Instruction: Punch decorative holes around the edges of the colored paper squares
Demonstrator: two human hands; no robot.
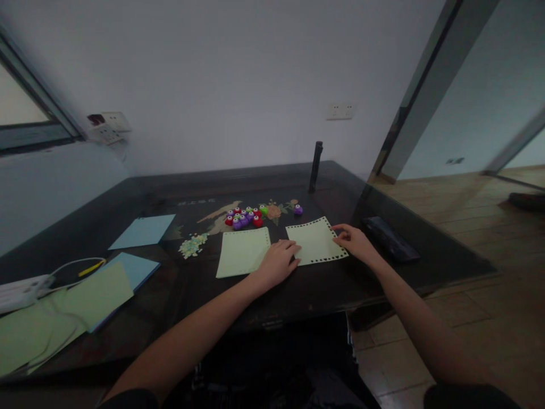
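A pale yellow-green sheet (314,241) with punched holes along its edges lies on the dark table. My left hand (279,261) rests on its left edge, fingers spread, also over the right edge of a second pale sheet (242,250). At the punched sheet's right edge is my right hand (354,241), its thumb and index finger apart, touching the paper. Small colourful punches (246,218) in red, purple and green, with round white tops, stand behind the sheets. One purple punch (298,210) sits apart to the right.
Paper bits (193,245) are piled left of the sheets. Blue paper (145,231), more green sheets (96,287) and a white power strip (23,292) lie at the left. A black upright object (315,166) stands behind; a dark case (389,239) is right.
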